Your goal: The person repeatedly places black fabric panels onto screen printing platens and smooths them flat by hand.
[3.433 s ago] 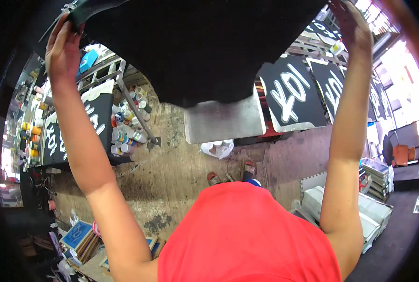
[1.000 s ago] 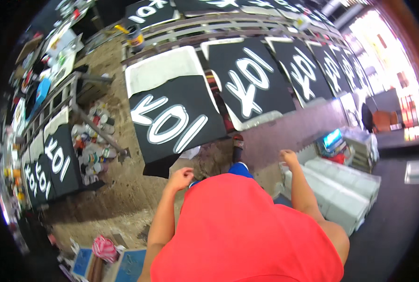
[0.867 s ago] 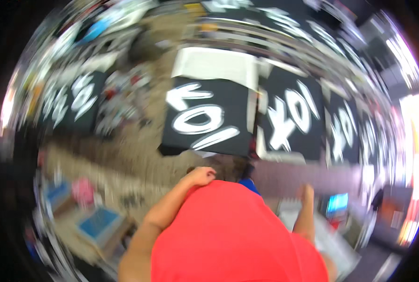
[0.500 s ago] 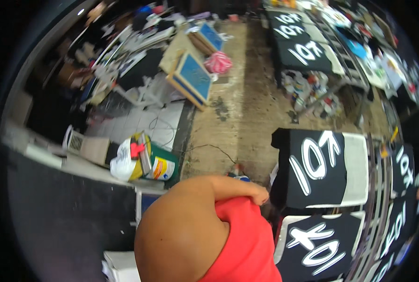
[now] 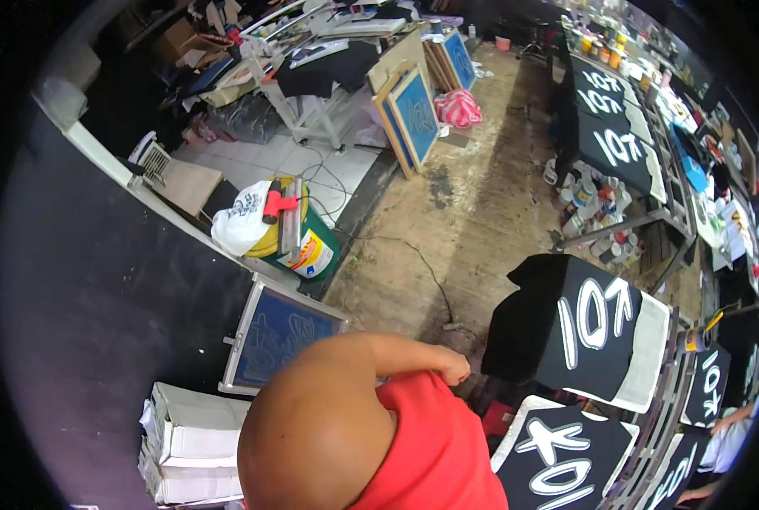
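Observation:
My left arm (image 5: 396, 353) bends across in front of a red sleeveless top (image 5: 439, 442), its bare shoulder large at the lower middle. At its end my left hand (image 5: 454, 365) has its fingers curled in; whether anything is inside them is hidden. Nearest to that hand is a black shirt (image 5: 524, 331) with a white print, draped over a pale board (image 5: 651, 340). Another printed black shirt (image 5: 600, 438) lies flat on a board closer to me. My right hand is out of view.
A framed screen (image 5: 286, 327) leans at the left above stacked white boxes (image 5: 196, 442). A green bucket (image 5: 320, 246) carries a red-handled tool (image 5: 281, 204). A cable (image 5: 422, 259) crosses the floor. More framed screens (image 5: 413, 119) stand farther off. Another person's arm (image 5: 732, 418) shows at right.
My view has turned and shifted, so the bucket and shirts sit elsewhere in it. The leaning screen and white boxes show more fully. Another person's arms now appear at right.

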The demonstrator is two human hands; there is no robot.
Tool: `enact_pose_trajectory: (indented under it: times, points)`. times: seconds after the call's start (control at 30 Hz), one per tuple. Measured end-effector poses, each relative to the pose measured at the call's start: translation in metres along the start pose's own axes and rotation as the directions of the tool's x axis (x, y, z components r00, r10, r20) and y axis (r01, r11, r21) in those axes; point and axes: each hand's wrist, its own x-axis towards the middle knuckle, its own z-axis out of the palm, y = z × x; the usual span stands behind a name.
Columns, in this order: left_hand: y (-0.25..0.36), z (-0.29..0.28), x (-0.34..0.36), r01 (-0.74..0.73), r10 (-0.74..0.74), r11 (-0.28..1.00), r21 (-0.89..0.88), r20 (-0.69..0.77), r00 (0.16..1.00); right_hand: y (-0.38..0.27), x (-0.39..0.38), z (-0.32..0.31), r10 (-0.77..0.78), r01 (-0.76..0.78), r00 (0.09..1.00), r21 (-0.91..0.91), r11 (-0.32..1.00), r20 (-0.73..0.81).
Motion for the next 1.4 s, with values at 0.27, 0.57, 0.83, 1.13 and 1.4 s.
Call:
enact_pose_trajectory:
  times: [0.27,0.57,0.83,1.13,1.4]
  points:
    - [0.008,0.09,-0.015,-0.263,0.258,0.964,-0.033,-0.116,0.959,0.013,-0.089,-0.017,-0.064,0.065,0.997,0.012,0.998,-0.032]
    - [0.147,0.113,0.028,-0.541,0.542,0.824,-0.167,-0.044,0.839,0.032,-0.127,-0.072,-0.105,0.108,0.994,0.069,0.992,-0.039]
    - [0.268,0.174,0.085,-0.569,0.593,0.801,-0.185,0.124,0.795,0.054,-0.114,-0.132,-0.093,0.088,0.995,0.149,0.985,0.029]
    - [0.379,0.232,0.125,-0.51,0.576,0.772,-0.379,0.077,0.814,0.033,-0.103,-0.155,-0.278,0.337,0.928,-0.241,0.91,0.248]
    - [0.379,0.237,0.139,-0.409,0.481,0.811,-0.418,0.08,0.873,-0.025,-0.141,-0.138,-0.221,0.318,0.918,-0.277,0.907,0.331]
